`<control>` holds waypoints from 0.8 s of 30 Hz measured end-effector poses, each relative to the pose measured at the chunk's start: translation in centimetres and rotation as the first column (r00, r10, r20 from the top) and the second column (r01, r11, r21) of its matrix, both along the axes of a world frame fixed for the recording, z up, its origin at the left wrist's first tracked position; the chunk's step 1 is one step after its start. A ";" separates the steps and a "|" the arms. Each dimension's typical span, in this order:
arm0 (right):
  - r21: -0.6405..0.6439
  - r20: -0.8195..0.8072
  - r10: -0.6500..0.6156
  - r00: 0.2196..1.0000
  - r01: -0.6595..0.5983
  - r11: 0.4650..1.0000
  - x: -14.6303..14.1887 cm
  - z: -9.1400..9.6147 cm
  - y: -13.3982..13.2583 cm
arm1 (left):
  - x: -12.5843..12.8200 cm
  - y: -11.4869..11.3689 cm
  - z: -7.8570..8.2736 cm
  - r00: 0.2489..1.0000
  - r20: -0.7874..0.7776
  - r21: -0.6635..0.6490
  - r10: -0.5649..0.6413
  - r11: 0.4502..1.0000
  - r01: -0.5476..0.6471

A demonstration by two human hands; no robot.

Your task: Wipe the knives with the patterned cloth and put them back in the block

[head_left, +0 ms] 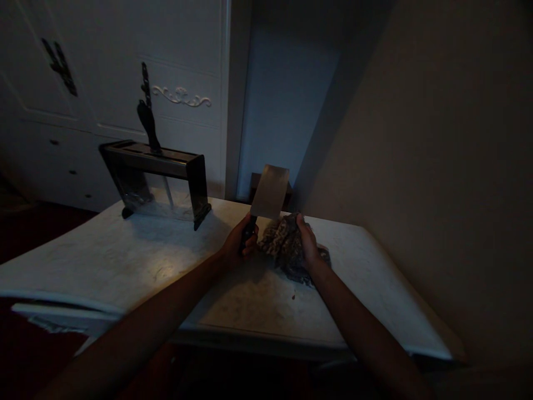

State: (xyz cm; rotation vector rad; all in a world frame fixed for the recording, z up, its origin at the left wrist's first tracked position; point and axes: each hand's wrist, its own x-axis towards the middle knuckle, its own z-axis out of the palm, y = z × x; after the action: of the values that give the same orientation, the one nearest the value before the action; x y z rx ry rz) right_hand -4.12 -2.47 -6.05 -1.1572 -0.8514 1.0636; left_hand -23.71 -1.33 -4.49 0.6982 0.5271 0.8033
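Observation:
My left hand (241, 240) is closed around the dark handle of a cleaver (270, 192), whose broad flat blade stands upright above the white table (125, 261). Just to the right, my right hand (307, 240) grips a crumpled patterned cloth (283, 239) that rests on the tabletop. The cloth sits right beside the base of the blade; whether it touches the blade I cannot tell. The room is dim.
A dark knife block with a clear front panel (160, 180) stands at the table's back left, one black-handled knife (146, 108) sticking up from it. White cabinet doors (125, 66) lie behind. A plain wall (437, 166) runs close along the right.

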 end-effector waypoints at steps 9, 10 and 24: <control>-0.003 -0.008 0.067 0.998 -0.067 0.998 -0.2 0.5 -0.3 | -0.5 0.2 0.8 0.996 -0.047 -0.027 0.075 0.997 -0.077; 0.004 -0.025 0.070 0.997 -0.070 0.998 -0.2 0.5 -0.3 | -0.5 0.2 0.6 0.995 -0.069 -0.006 0.077 0.997 -0.078; -0.100 -0.324 -0.022 0.946 -0.011 0.995 1.1 0.8 0.2 | 0.0 -0.1 -1.3 0.515 -0.566 0.691 0.643 0.711 -0.128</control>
State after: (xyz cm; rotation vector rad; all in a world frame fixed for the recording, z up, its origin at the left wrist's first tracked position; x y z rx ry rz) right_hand -2.98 -2.32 -5.21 -1.0284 -0.5398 1.2629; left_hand -23.75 -1.43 -5.82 1.5837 1.3415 1.1136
